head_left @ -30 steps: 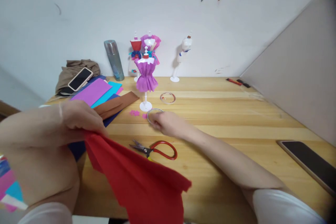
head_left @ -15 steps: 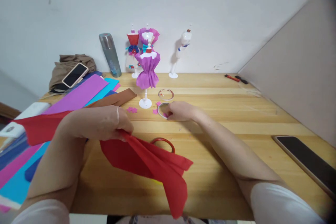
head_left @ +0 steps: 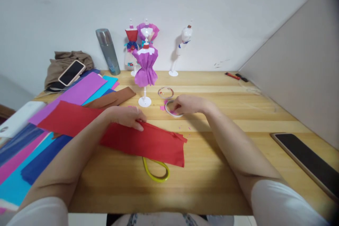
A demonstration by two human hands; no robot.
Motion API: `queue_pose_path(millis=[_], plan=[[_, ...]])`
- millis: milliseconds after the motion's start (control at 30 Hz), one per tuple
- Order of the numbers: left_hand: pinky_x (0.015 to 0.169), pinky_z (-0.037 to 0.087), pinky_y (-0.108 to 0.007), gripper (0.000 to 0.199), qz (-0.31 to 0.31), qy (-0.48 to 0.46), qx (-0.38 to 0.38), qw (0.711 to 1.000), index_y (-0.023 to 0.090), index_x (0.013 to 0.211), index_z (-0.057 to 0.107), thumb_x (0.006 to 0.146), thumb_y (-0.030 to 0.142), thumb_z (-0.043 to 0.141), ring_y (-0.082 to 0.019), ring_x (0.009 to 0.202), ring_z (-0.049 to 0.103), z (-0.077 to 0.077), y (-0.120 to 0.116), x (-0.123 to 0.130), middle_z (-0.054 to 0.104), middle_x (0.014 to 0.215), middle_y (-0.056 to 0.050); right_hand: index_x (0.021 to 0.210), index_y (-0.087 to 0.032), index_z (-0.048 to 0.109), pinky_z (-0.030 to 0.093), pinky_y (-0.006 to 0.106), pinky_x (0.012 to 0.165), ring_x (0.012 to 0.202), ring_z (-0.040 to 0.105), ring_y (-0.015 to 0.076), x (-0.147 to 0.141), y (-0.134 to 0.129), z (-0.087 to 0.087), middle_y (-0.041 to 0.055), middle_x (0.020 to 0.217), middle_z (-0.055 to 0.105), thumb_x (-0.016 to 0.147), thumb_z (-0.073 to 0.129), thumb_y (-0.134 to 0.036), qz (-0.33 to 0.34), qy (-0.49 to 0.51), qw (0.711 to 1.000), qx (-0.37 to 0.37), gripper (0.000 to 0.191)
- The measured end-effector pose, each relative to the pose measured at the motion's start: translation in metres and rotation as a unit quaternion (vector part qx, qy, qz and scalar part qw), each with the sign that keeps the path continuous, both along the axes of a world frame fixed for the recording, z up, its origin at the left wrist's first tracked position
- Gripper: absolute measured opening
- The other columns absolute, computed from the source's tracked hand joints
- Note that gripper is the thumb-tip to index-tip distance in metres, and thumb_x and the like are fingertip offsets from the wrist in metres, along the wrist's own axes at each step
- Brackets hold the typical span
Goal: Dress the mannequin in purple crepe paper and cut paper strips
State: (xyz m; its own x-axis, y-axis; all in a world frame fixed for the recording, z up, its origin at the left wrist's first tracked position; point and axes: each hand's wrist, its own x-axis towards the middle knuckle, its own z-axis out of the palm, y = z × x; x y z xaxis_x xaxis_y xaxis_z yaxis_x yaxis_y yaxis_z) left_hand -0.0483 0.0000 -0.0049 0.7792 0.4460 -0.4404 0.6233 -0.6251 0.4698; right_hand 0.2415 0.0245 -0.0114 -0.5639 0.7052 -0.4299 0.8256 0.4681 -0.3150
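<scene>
A long strip of red crepe paper (head_left: pixel 148 144) stretches across the table's left and middle. My left hand (head_left: pixel 125 116) lies over its far edge, thumb and fingers closed on the paper. My right hand (head_left: pixel 189 104) has its fingertips on a white ring like a tape roll (head_left: pixel 167 108), closed at its right side. Pink paper scraps (head_left: pixel 162 108) lie beside and inside this ring. From beneath the red paper's near edge comes a yellow loop (head_left: pixel 156 179), like a scissors handle; the rest is hidden.
A small mannequin in a purple paper dress (head_left: pixel 146 67) stands ahead, with other mannequins near the wall. Beyond my right hand lies a clear patterned ring (head_left: pixel 166 93). Coloured paper sheets (head_left: pixel 76 90) spread at left; a bottle (head_left: pixel 108 53) stands behind. A dark phone (head_left: pixel 307 159) lies right.
The red paper went from folded and drooping to lying flat, covering a red loop seen before. More of the yellow loop shows. My right hand and the white ring shifted slightly right.
</scene>
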Motion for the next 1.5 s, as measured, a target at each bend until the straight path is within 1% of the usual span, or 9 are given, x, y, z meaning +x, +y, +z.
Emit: queue_pose_path(millis=[200,300,533,700,1000,1200,1333,1433,1500], plan=[[0.077,0.044,-0.029,0.024,0.048,-0.027,0.001,0.998,0.019,0.083,0.064,0.096,0.037,0.054,-0.019,0.083,0.061,-0.007,0.017,-0.009,0.070,0.086,-0.002,0.088,-0.013,0.071,0.041,0.030,0.074,0.074,0.054,0.0146,0.004,-0.003,0.006,0.0020,0.077,0.063,0.097,0.057,-0.039,0.040,0.160,0.982,-0.090,0.031],[0.073,0.042,-0.029,0.027,0.057,-0.034,-0.006,0.998,0.019,0.077,0.057,0.097,0.036,0.050,-0.017,0.076,0.055,-0.009,0.020,-0.009,0.064,0.079,-0.002,0.094,-0.014,0.070,0.044,0.029,0.074,0.075,0.056,0.0153,-0.001,-0.004,0.001,0.0023,0.081,0.066,0.091,0.068,-0.051,0.047,0.207,0.973,-0.094,0.037],[0.066,0.035,-0.028,0.025,0.085,-0.070,0.033,0.993,0.019,0.070,0.054,0.091,0.033,0.051,-0.015,0.070,0.050,-0.012,0.020,-0.003,0.060,0.072,0.001,0.085,-0.017,0.066,0.046,0.028,0.071,0.073,0.061,0.0153,-0.013,-0.010,-0.008,0.0009,0.079,0.069,0.079,0.077,-0.022,0.060,0.184,0.976,-0.099,0.013],[0.068,0.034,-0.029,0.026,0.118,-0.075,0.043,0.989,0.020,0.071,0.056,0.089,0.037,0.051,-0.016,0.070,0.050,-0.011,0.019,0.002,0.057,0.071,0.001,0.095,-0.016,0.069,0.043,0.026,0.068,0.070,0.058,0.0136,-0.012,-0.010,-0.005,-0.0021,0.077,0.064,0.076,0.062,-0.006,0.070,0.203,0.974,-0.079,0.023],[0.067,0.034,-0.029,0.016,0.148,-0.064,0.039,0.986,0.020,0.071,0.058,0.075,0.034,0.063,-0.016,0.068,0.050,0.001,0.018,-0.002,0.053,0.068,0.003,0.099,-0.016,0.074,0.047,0.029,0.076,0.079,0.062,0.0162,0.001,0.004,-0.010,0.0024,0.086,0.071,0.082,0.063,-0.022,0.002,0.277,0.955,-0.108,0.020],[0.068,0.039,-0.028,0.026,0.194,-0.137,0.027,0.971,0.019,0.091,0.069,0.074,0.039,0.068,-0.018,0.075,0.056,-0.012,0.015,0.008,0.062,0.078,0.001,0.106,-0.015,0.078,0.050,0.035,0.089,0.092,0.065,0.0200,0.002,0.011,-0.014,0.0070,0.102,0.077,0.091,0.061,-0.030,-0.012,0.289,0.955,-0.064,0.026],[0.065,0.036,-0.028,0.019,0.180,-0.180,0.048,0.966,0.019,0.076,0.064,0.079,0.037,0.060,-0.015,0.068,0.049,-0.011,0.014,0.012,0.054,0.069,0.003,0.104,-0.016,0.078,0.051,0.035,0.088,0.089,0.063,0.0192,0.000,0.010,-0.012,0.0062,0.098,0.075,0.094,0.058,-0.029,0.007,0.295,0.955,-0.027,0.026],[0.065,0.035,-0.027,0.022,0.177,-0.187,0.066,0.964,0.019,0.070,0.060,0.082,0.038,0.057,-0.014,0.067,0.046,-0.003,0.014,0.011,0.052,0.067,0.003,0.100,-0.015,0.077,0.050,0.036,0.088,0.091,0.063,0.0207,0.000,0.002,0.001,0.0084,0.100,0.075,0.096,0.060,-0.033,0.002,0.294,0.955,0.029,0.025],[0.064,0.034,-0.027,0.023,0.187,-0.190,0.069,0.961,0.019,0.072,0.061,0.083,0.038,0.056,-0.014,0.068,0.047,-0.001,0.014,0.010,0.055,0.068,0.002,0.100,-0.016,0.076,0.050,0.036,0.086,0.090,0.064,0.0215,0.000,-0.012,0.017,0.0099,0.102,0.076,0.096,0.062,-0.035,-0.058,0.320,0.939,0.116,0.024]])
